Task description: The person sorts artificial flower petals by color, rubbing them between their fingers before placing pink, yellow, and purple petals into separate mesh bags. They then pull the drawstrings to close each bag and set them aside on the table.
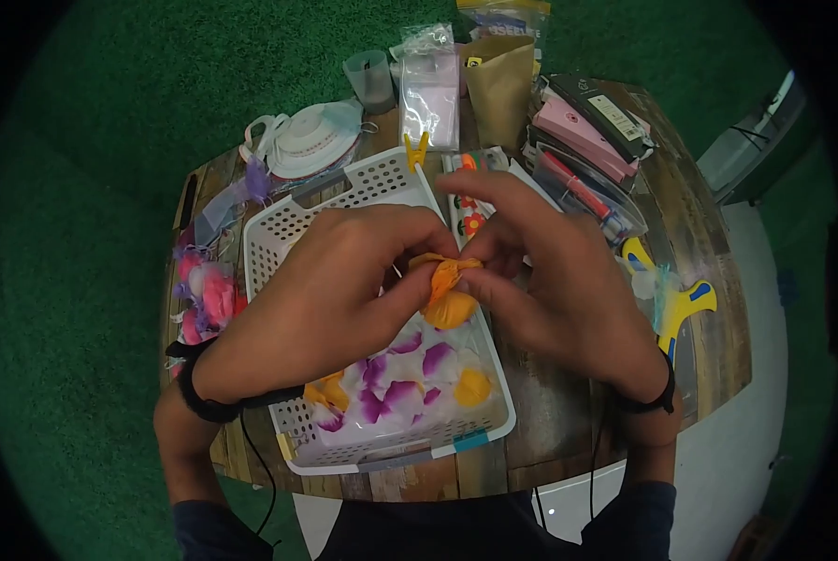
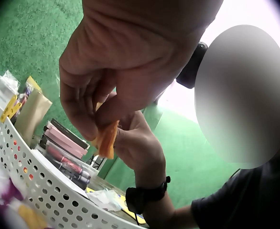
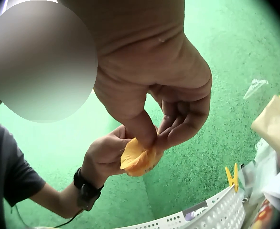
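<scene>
Both hands hold a gathered bunch of orange fabric petals [image 1: 451,309] over a white perforated basket [image 1: 503,411]. My left hand [image 1: 330,294] pinches the bunch between thumb and fingers from the left. From the right, my right hand [image 1: 569,290] pinches its upper edge, the index finger raised away. In the right wrist view the orange petals [image 3: 139,157] fan out in soft folds below the fingertips. Inside the basket lie loose purple-and-white petals [image 1: 402,400] and a few orange ones [image 1: 472,386]. My left hand and forearm hide part of the basket.
A yellow clip [image 1: 416,150] sits on the basket's far rim. Ribbon rolls [image 1: 311,140] and pink-and-purple flowers [image 1: 215,294] lie to the left. Behind stand a brown paper bag [image 1: 501,89] and stacked boxes [image 1: 587,131]. Yellow-handled scissors [image 1: 688,304] rest at the right.
</scene>
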A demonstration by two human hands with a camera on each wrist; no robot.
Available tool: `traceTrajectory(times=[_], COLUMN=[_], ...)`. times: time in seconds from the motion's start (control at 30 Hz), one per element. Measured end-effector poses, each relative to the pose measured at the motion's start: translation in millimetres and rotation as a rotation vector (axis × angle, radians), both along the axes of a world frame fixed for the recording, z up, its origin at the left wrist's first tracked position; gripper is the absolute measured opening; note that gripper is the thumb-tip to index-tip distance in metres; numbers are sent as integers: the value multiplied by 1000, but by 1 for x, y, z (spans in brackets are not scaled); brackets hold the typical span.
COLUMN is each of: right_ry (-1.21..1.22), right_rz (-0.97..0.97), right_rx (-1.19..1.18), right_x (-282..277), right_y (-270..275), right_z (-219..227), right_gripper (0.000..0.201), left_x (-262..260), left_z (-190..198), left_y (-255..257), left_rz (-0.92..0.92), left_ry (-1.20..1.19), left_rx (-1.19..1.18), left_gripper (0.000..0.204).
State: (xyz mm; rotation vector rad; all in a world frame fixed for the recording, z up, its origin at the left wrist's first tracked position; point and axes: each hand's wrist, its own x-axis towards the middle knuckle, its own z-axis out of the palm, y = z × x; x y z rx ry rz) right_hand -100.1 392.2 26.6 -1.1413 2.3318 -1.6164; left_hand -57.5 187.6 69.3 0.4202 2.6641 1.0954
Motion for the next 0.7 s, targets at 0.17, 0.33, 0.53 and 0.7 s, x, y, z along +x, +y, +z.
traceTrajectory(times=[0.17,0.33,0.53,0.7], right_ry=[-66,15,156,-378], right_rz=[-40,-72,-191,75], right_rx=[-6,42,-38,-188], right_x=[-4,-3,-5,-10], right_y=[-3,-6,-9,-6], right_z=[-8,-10,-13,-8], right_gripper=[40,32,33,25], left_x=[3,5,1,-2], left_z=[-8,3,-14,-21], left_y=[-3,-1,-4,-4], left_rz=[-92,-1,91,71], left_ry=[65,-133,35,83], left_rx=[106,173,299,429], left_gripper=[21,24,21,17])
